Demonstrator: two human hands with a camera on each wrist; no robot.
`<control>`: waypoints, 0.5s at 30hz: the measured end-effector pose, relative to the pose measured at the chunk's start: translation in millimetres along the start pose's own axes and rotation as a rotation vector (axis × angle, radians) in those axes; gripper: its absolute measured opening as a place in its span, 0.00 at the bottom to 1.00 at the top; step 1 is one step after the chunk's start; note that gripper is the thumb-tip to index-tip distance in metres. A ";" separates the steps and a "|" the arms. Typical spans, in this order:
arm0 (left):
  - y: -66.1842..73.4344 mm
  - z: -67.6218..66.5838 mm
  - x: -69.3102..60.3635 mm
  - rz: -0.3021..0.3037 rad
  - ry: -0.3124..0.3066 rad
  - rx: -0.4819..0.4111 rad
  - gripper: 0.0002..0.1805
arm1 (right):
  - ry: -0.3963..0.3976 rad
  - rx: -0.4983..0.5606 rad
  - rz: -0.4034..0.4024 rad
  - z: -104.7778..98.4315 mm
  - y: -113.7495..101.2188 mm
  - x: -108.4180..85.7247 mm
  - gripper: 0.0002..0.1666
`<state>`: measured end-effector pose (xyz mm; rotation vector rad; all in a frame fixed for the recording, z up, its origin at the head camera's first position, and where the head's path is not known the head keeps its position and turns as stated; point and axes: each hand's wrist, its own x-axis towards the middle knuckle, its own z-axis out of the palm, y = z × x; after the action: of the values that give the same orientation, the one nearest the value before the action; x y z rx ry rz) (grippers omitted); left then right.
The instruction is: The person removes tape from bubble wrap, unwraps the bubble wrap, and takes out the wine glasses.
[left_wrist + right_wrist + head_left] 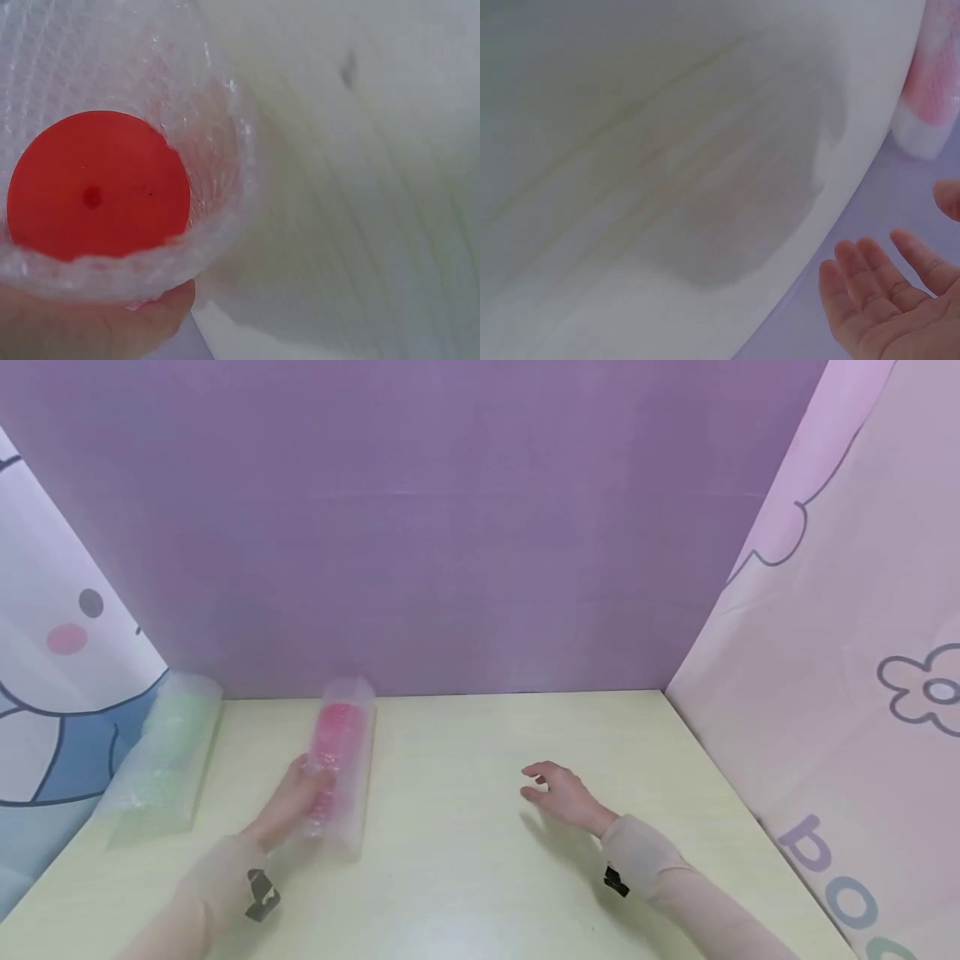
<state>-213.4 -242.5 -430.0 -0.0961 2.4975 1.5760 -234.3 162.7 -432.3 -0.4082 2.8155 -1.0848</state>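
My left hand (288,802) grips the side of a red cylinder wrapped in bubble wrap (343,743), on the left half of the table. In the left wrist view, the cylinder's flat round red end (97,187) sits inside the open end of the clear wrap, and the fingers hold the wrap from below. Most of the fingers are hidden behind the roll in that view. To the right, over the table, my right hand (567,795) hovers with relaxed, slightly bent fingers and holds nothing. Part of the wrapped red cylinder shows at the right wrist view's upper right.
A second roll of bubble wrap (161,760), with something pale green inside, stands at the table's left edge. The pale wooden table (450,827) meets a purple wall (450,527) at the back. Printed cloth panels (840,677) flank both sides.
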 end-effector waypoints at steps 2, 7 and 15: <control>1.2 4.4 -1.3 -0.004 -0.006 -0.011 0.47 | -0.010 0.013 -0.010 3.1 -3.3 2.0 0.22; 4.8 13.9 -4.5 -0.027 -0.015 -0.011 0.49 | -0.044 0.034 -0.041 11.2 -11.5 5.7 0.23; 11.7 20.3 -6.9 -0.072 -0.015 0.016 0.48 | -0.115 0.059 -0.076 25.4 -26.6 16.6 0.24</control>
<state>-205.9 -219.5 -426.7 -0.1692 2.4656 1.5226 -239.8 122.7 -433.2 -0.5571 2.6813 -1.1180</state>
